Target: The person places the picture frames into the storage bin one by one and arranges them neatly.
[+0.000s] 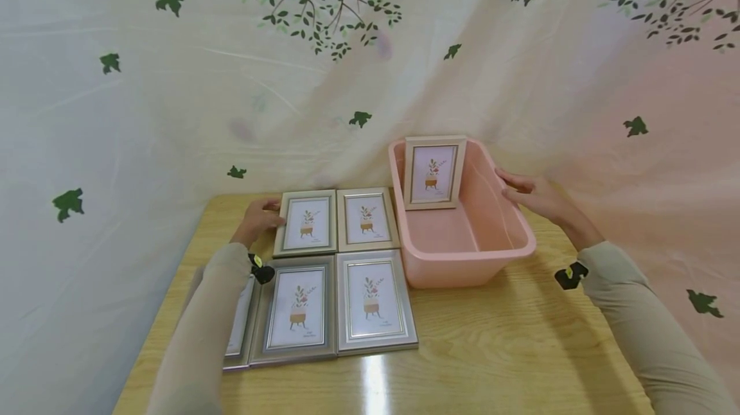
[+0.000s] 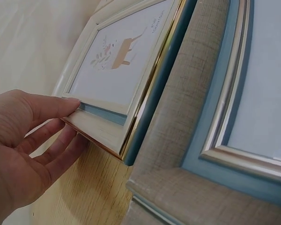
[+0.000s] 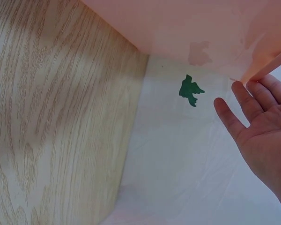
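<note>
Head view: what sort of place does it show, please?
Probably an improvised indoor workspace: a pale, bird-patterned, fabric-like sheet hangs behind a light wood-grain table bearing rectangular silver and beige picture frames laid side by side.

Left forearm [image 1: 196, 331] reaches forward, left hand [image 2: 28, 136] in a pinch, thumb [image 2: 68, 107] on top, fingers [image 2: 42, 136] beneath. Right forearm [image 1: 653, 325] angles inward; right hand [image 3: 269, 140] has fingers fairly straight, little finger [image 3: 228, 116] apart, but whether it grips is hard to say, thumb mostly hidden at the wrist view.
</note>
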Demonstrator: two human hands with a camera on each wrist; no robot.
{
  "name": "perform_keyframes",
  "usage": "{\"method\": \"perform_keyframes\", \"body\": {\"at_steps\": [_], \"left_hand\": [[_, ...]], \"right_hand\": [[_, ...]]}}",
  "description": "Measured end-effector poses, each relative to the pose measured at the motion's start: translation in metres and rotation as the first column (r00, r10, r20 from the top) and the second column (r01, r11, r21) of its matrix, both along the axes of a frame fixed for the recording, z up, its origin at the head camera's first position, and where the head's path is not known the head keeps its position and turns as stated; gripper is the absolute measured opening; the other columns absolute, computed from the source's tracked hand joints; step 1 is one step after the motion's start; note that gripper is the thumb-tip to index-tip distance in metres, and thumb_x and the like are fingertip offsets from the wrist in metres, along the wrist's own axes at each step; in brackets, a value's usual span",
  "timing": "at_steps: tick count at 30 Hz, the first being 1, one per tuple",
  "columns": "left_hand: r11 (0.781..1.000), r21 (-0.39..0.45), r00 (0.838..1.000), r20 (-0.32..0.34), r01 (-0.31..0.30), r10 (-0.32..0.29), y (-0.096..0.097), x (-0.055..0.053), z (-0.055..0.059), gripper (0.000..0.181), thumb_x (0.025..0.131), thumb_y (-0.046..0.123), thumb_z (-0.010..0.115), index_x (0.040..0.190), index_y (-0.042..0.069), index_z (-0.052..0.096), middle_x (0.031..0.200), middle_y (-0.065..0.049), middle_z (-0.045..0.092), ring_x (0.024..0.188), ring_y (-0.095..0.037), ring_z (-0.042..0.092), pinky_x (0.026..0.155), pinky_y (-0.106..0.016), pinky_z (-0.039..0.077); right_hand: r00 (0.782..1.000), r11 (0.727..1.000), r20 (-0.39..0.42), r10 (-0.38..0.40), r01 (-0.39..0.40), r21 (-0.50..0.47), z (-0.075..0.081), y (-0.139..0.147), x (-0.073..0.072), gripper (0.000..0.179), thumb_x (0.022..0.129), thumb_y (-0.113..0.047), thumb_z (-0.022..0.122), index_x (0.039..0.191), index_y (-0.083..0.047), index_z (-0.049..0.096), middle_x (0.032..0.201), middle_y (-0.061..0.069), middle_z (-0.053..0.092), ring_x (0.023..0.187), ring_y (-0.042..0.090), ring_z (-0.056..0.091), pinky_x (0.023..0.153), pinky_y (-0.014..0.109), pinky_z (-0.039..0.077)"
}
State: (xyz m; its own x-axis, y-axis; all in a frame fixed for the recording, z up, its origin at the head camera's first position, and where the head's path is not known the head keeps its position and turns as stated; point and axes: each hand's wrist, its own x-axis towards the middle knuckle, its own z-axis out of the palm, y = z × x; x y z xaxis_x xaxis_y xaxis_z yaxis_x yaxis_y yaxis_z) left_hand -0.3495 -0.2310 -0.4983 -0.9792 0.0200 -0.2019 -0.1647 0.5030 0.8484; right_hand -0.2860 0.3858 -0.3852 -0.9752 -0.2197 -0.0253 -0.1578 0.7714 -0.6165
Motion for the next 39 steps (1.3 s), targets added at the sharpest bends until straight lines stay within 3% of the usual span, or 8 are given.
{"method": "perform_keyframes", "body": {"at_steps": [8, 15, 21, 28, 32, 36, 39], "left_hand": [[1.0, -0.017, 1.0, 0.001, -0.019, 0.019, -0.0004, 0.0024, 0.0013, 0.064, 0.091, 0.002, 0.071, 0.148, -0.008, 0.044, 0.146, -0.03, 0.052, 0.13, -0.039, 0.054, 0.111, -0.048, 0.047], [0.999, 0.009, 0.999, 0.038, -0.034, 0.033, -0.0003, 0.0045, 0.0026, 0.058, 0.094, 0.006, 0.071, 0.147, -0.004, 0.049, 0.146, -0.027, 0.054, 0.131, -0.037, 0.054, 0.115, -0.049, 0.044], [0.999, 0.002, 0.999, 0.031, -0.041, 0.04, 0.0012, 0.0034, 0.0021, 0.055, 0.096, 0.005, 0.067, 0.147, -0.005, 0.048, 0.147, -0.027, 0.053, 0.133, -0.039, 0.052, 0.115, -0.05, 0.044], [0.999, -0.009, 0.999, 0.004, -0.042, 0.042, 0.0025, 0.0011, 0.0001, 0.055, 0.095, 0.004, 0.067, 0.145, -0.008, 0.049, 0.145, -0.029, 0.054, 0.13, -0.038, 0.054, 0.113, -0.049, 0.046], [0.999, -0.003, 0.999, -0.004, -0.051, 0.051, 0.0038, 0.0001, -0.0021, 0.054, 0.094, 0.002, 0.066, 0.145, -0.008, 0.05, 0.143, -0.029, 0.055, 0.128, -0.037, 0.055, 0.112, -0.049, 0.047], [0.998, -0.017, 0.998, -0.01, -0.061, 0.06, 0.0041, -0.0015, -0.004, 0.054, 0.093, 0.002, 0.066, 0.143, -0.007, 0.051, 0.141, -0.029, 0.057, 0.125, -0.036, 0.056, 0.108, -0.047, 0.049], [0.997, -0.037, 0.998, -0.005, -0.068, 0.068, 0.0043, -0.003, -0.0051, 0.054, 0.092, 0.003, 0.066, 0.143, -0.007, 0.052, 0.141, -0.028, 0.057, 0.125, -0.036, 0.056, 0.108, -0.047, 0.049]], "right_hand": [[1.0, 1.0, -0.007, -0.016, 0.016, 0.012, 0.0008, -0.0005, 0.001, 0.06, 0.101, -0.05, 0.057, 0.156, -0.034, 0.038, 0.156, 0.012, 0.044, 0.125, 0.033, 0.058, 0.086, 0.032, 0.049], [1.0, 1.0, -0.007, -0.011, 0.011, 0.018, 0.0008, -0.0008, 0.0006, 0.061, 0.101, -0.051, 0.056, 0.156, -0.034, 0.037, 0.157, 0.013, 0.043, 0.134, 0.038, 0.053, 0.097, 0.048, 0.049], [1.0, 1.0, -0.025, -0.005, 0.005, 0.014, 0.0004, 0.0006, -0.0007, 0.06, 0.102, -0.048, 0.057, 0.156, -0.032, 0.038, 0.156, 0.012, 0.044, 0.133, 0.035, 0.054, 0.092, 0.039, 0.048], [1.0, 1.0, -0.025, -0.005, 0.005, 0.004, 0.0006, 0.001, -0.0009, 0.06, 0.102, -0.048, 0.058, 0.156, -0.032, 0.039, 0.156, 0.013, 0.044, 0.135, 0.038, 0.052, 0.097, 0.047, 0.05], [0.999, 1.0, -0.033, -0.006, 0.006, 0.004, -0.0001, 0.0017, -0.0018, 0.06, 0.102, -0.047, 0.058, 0.156, -0.031, 0.039, 0.156, 0.013, 0.045, 0.134, 0.037, 0.054, 0.092, 0.036, 0.05], [1.0, 1.0, -0.022, 0.003, -0.003, -0.014, -0.0003, 0.0012, -0.0012, 0.06, 0.102, -0.045, 0.058, 0.157, -0.028, 0.038, 0.156, 0.015, 0.043, 0.137, 0.041, 0.051, 0.1, 0.047, 0.052], [1.0, 1.0, -0.012, 0.011, -0.012, -0.022, -0.0001, -0.0003, 0.0005, 0.061, 0.103, -0.044, 0.058, 0.157, -0.026, 0.037, 0.157, 0.018, 0.042, 0.138, 0.044, 0.048, 0.106, 0.061, 0.046]]}}
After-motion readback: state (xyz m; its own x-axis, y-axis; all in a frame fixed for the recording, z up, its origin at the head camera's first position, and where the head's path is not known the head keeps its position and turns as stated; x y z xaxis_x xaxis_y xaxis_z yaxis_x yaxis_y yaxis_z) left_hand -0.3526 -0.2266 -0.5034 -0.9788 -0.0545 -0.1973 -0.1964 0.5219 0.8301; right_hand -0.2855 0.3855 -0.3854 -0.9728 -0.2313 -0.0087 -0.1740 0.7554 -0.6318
